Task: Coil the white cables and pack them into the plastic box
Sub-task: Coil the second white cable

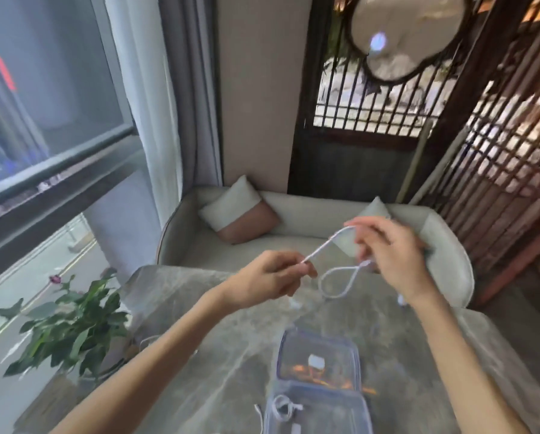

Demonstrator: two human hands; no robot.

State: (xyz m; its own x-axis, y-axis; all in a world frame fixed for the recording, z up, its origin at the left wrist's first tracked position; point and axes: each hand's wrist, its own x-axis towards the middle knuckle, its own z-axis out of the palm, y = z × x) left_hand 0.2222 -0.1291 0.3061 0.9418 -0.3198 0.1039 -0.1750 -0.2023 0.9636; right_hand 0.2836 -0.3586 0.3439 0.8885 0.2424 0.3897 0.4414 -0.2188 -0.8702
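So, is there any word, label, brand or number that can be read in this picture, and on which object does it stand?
None can be read.
The plastic box shows a small white patch inside, too blurred to read.
The white cable carries no visible print.
The window shows blurred shapes only.

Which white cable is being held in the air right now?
The cable stretched between the left hand and right hand, with one loop hanging; the other cable lies in the box.

Plant (71,327), sofa (296,223), cushions (237,211)
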